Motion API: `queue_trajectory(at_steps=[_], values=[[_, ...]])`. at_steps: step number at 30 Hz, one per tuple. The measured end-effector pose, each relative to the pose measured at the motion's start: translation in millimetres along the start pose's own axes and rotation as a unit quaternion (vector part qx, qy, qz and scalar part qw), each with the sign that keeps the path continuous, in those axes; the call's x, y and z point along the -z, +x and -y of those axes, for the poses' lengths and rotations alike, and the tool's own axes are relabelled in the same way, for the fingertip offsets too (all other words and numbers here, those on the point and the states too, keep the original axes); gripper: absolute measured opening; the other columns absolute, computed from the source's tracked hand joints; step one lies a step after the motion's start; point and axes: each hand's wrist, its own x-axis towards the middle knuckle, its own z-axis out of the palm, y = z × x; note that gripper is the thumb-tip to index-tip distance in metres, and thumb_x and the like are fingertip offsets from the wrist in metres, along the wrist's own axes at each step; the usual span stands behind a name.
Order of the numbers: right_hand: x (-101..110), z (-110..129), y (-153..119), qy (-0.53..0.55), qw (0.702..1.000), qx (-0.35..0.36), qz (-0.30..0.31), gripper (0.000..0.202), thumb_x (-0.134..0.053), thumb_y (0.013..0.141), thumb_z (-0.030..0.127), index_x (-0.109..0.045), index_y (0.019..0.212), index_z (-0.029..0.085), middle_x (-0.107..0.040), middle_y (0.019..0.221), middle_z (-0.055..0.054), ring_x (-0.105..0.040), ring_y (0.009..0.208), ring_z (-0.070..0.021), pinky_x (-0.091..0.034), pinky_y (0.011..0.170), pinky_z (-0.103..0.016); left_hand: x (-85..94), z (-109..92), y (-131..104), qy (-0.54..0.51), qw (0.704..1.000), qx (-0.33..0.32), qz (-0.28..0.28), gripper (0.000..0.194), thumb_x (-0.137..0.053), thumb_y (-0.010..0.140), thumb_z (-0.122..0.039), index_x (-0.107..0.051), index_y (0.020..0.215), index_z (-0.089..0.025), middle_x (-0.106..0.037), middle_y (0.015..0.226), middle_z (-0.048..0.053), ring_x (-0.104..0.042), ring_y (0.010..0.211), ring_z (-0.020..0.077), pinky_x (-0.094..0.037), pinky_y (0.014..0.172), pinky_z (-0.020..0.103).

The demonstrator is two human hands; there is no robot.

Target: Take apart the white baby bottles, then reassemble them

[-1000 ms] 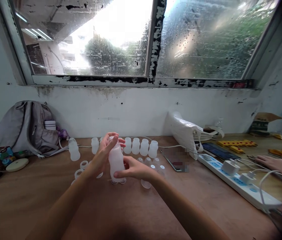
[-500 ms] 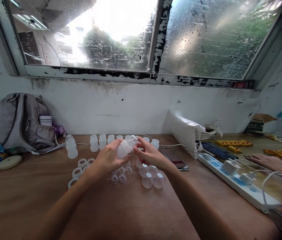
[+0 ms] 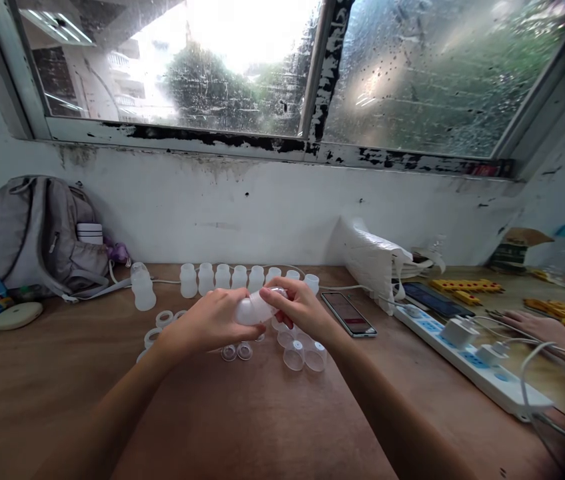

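A frosted white baby bottle (image 3: 251, 311) is held tilted over the table, its top end pointing right. My left hand (image 3: 215, 320) is wrapped round the bottle's body. My right hand (image 3: 305, 308) closes over the clear cap (image 3: 278, 291) at the top end, thumb on the near side. Below the hands lie small clear nipples (image 3: 237, 351), partly covered by my left hand. White collar rings (image 3: 153, 337) lie left of them, and clear dome caps (image 3: 294, 357) to the right. Several open bottles (image 3: 223, 279) stand in a row behind.
At the left, a capped bottle (image 3: 143, 288) stands near a grey backpack (image 3: 47, 240) and a round pale lid (image 3: 17, 316). A phone (image 3: 349, 313), white bag (image 3: 369, 260) and power strip (image 3: 477, 363) with cables are on the right. Another person's hand (image 3: 532, 328) rests beyond the strip.
My right hand has gone from fingertips at the bottle's top to a fuller grip round it. Both hands and the bottle sit slightly lower and the bottle lies flatter.
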Motion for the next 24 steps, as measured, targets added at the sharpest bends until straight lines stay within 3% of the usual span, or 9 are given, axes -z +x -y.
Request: queue_trajectory(at_steps=[9, 15, 24], values=[[-3.0, 6.8, -1.9, 0.029, 0.999, -0.013, 0.013, 0.032, -0.049, 0.078, 0.045, -0.058, 0.078, 0.015, -0.046, 0.044, 0.004, -0.038, 0.034, -0.0045, -0.028, 0.032, -0.017, 8.0, -7.6, -7.2, 0.092, 0.994, 0.046, 0.031, 0.025, -0.053, 0.068, -0.043, -0.053, 0.074, -0.019, -0.058, 0.065, -0.001, -0.052, 0.054, 0.0137, -0.032, 0.044, 0.022], [-4.4, 5.6, -0.2, 0.059, 0.998, -0.011, 0.032, 0.029, -0.052, 0.076, 0.043, -0.059, 0.081, 0.015, -0.05, 0.049, 0.004, -0.041, 0.035, -0.0042, -0.03, 0.032, -0.016, 14.4, -8.3, -10.6, 0.16, 0.986, 0.04, 0.027, 0.024, -0.05, 0.069, -0.042, -0.051, 0.07, -0.019, -0.057, 0.064, -0.001, -0.05, 0.055, 0.0134, -0.032, 0.045, 0.022], [-7.4, 1.2, 0.0, 0.086, 0.992, 0.029, 0.092, 0.03, -0.055, 0.076, 0.037, -0.057, 0.097, 0.016, -0.055, 0.06, 0.001, -0.049, 0.045, -0.0058, -0.035, 0.036, -0.016, 24.5, -7.3, -16.4, 0.156, 0.984, 0.064, 0.063, 0.023, -0.051, 0.067, -0.041, -0.053, 0.066, -0.019, -0.056, 0.06, -0.001, -0.05, 0.05, 0.0121, -0.029, 0.042, 0.021]])
